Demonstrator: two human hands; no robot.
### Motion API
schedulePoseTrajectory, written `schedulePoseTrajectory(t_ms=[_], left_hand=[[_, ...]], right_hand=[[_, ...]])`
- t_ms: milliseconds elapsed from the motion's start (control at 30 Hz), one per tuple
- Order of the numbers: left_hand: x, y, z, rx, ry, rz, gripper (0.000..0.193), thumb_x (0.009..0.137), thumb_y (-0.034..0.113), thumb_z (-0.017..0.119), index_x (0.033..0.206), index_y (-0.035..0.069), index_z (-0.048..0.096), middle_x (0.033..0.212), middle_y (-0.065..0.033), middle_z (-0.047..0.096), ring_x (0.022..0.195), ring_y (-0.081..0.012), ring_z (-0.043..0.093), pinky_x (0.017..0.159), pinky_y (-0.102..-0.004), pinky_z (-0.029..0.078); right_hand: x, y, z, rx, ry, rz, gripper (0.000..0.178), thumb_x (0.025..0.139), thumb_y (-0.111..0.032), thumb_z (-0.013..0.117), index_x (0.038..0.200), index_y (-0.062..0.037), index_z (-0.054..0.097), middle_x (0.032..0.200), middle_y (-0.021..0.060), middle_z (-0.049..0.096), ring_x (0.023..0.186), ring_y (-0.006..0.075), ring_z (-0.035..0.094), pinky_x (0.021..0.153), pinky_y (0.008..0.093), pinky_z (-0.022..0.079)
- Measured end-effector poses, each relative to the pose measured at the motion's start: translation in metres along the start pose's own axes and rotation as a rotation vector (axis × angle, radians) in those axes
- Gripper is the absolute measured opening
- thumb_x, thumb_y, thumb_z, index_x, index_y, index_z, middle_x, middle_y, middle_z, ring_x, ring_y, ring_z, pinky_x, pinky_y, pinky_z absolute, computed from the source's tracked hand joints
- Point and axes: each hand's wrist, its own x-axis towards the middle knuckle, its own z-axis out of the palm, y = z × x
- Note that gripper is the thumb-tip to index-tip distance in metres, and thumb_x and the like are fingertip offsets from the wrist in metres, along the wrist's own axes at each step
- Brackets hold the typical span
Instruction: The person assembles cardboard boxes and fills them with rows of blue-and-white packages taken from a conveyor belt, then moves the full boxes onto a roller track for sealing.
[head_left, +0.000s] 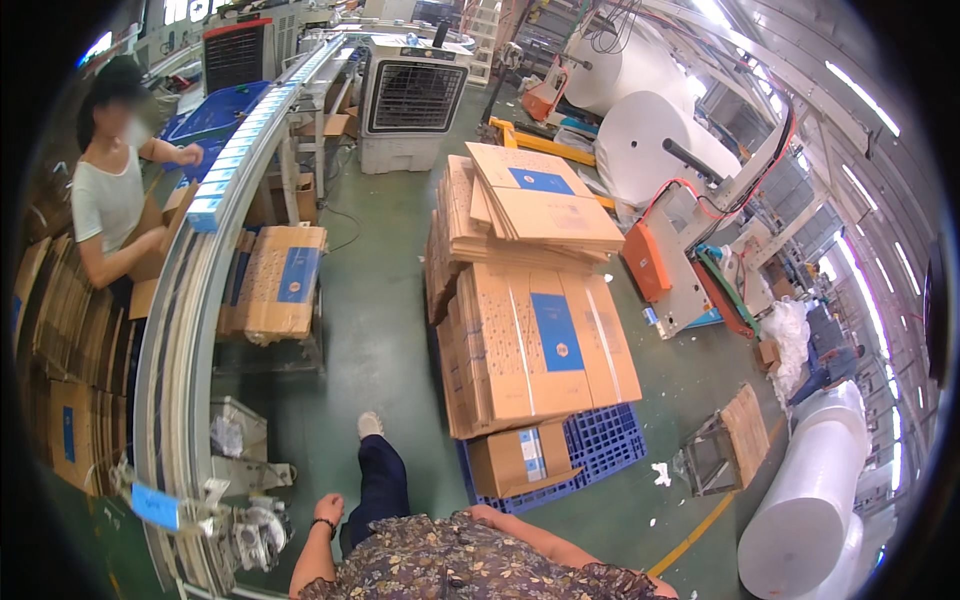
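Observation:
My left hand (329,508), with a dark band at the wrist, hangs beside my left leg, its fingers curled in and nothing visible in them. My right hand (484,514) is at the front of my patterned shirt, mostly hidden, so its fingers cannot be read. Nearest to it is an open brown carton (513,462) on the front of a blue plastic pallet (607,440). Behind that carton, tied flattened cartons (510,345) with blue panels are stacked on the pallet. More flattened cartons (545,205) lie unevenly on top.
A curved conveyor (165,380) runs along the left, carrying a row of blue-and-white packs (240,150). Beyond it a person (110,190) handles cardboard. An air cooler (405,100) stands ahead. Large white rolls (805,500) and a small wooden-topped stand (735,435) are on the right.

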Motion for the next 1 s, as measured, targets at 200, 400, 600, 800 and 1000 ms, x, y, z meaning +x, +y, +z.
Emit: schedulePoseTrajectory(t_ms=[200, 400, 600, 800, 1000], left_hand=[[0.055, -0.032, -0.019, 0.605, -0.261, -0.185, 0.038, 0.09, 0.036, 0.054, 0.09, 0.003, 0.071, 0.096, -0.0206, 0.069, 0.088, -0.0392, 0.065, 0.08, -0.0463, 0.052], [0.18, 0.047, -0.077, 0.752, -0.251, 0.002, 0.036, 0.089, 0.034, 0.055, 0.088, 0.001, 0.069, 0.093, -0.0204, 0.068, 0.081, -0.0397, 0.064, 0.076, -0.0463, 0.051], [0.326, 0.208, -0.146, 0.038, 0.053, 0.083, 0.021, 0.095, 0.019, 0.056, 0.104, 0.002, 0.064, 0.08, -0.0092, 0.065, 0.067, -0.0156, 0.062, 0.061, -0.0307, 0.052], [0.366, 0.334, -0.148, -0.212, 0.106, 0.133, 0.023, 0.098, 0.014, 0.053, 0.118, 0.003, 0.06, 0.089, -0.0037, 0.065, 0.074, -0.0105, 0.061, 0.064, -0.0249, 0.05], [0.364, 0.284, -0.109, 0.268, -0.16, -0.427, 0.027, 0.089, 0.025, 0.062, 0.104, 0.003, 0.068, 0.099, -0.0164, 0.069, 0.089, -0.0295, 0.068, 0.077, -0.0409, 0.055]], right_hand=[[0.046, -0.017, -0.241, 0.469, 0.564, 0.222, 0.032, 0.095, -0.031, 0.055, 0.109, -0.0049, 0.066, 0.088, 0.0162, 0.069, 0.08, 0.0258, 0.068, 0.073, 0.0378, 0.052], [0.107, -0.021, -0.508, -0.091, 1.407, 0.101, 0.03, 0.089, -0.017, 0.06, 0.115, -0.0017, 0.059, 0.112, 0.0243, 0.059, 0.109, 0.0427, 0.052, 0.094, 0.0465, 0.042], [0.17, 0.0, -0.642, -0.264, 1.584, 0.457, 0.041, 0.088, -0.021, 0.065, 0.125, -0.0067, 0.055, 0.132, 0.0187, 0.047, 0.126, 0.039, 0.041, 0.103, 0.0482, 0.037], [0.133, 0.056, -0.669, -0.515, 1.415, 0.477, 0.039, 0.088, -0.025, 0.064, 0.126, -0.0165, 0.061, 0.142, 0.0145, 0.044, 0.137, 0.0379, 0.033, 0.111, 0.052, 0.028], [0.099, 0.09, -0.687, -0.424, 1.365, 0.782, 0.059, 0.072, -0.003, 0.062, 0.13, -0.0163, 0.058, 0.146, 0.0131, 0.043, 0.14, 0.0361, 0.032, 0.116, 0.0559, 0.017]])
